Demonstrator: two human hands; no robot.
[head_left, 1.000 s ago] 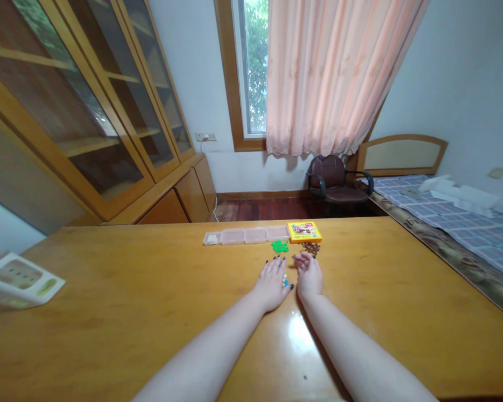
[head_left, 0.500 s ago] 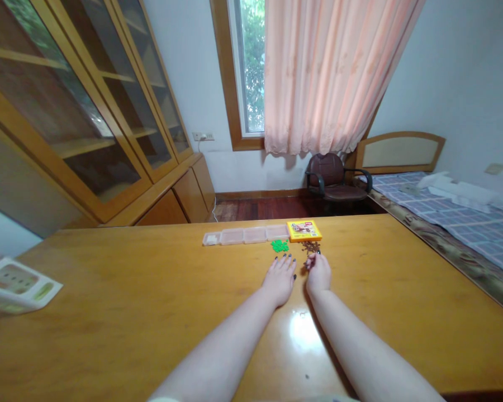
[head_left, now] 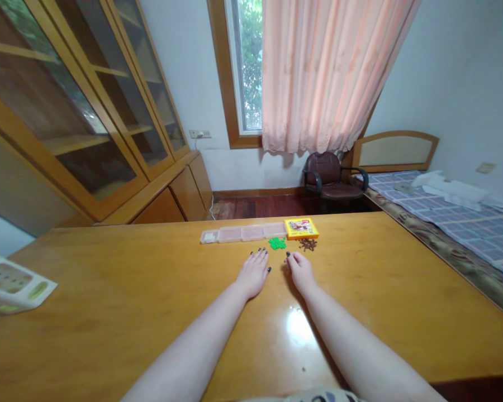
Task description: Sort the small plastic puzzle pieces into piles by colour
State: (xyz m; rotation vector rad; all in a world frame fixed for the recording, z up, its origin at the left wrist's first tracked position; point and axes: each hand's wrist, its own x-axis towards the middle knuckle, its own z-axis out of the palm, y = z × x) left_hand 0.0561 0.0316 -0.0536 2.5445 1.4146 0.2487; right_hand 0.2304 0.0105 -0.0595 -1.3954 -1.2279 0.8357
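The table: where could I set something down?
Between the white box and the left hand, and right of the right hand, the table is bare. Near the far edge it's crowded: plastic tray, yellow box, green pieces, brown pieces.

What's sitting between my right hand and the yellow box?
In the head view, the brown pieces lie between the right hand and the yellow box.

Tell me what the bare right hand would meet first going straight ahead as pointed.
Likely the loose heap of small green pieces, ahead-left of the right hand, unless it passes above; its height over the shiny wooden table is unclear.
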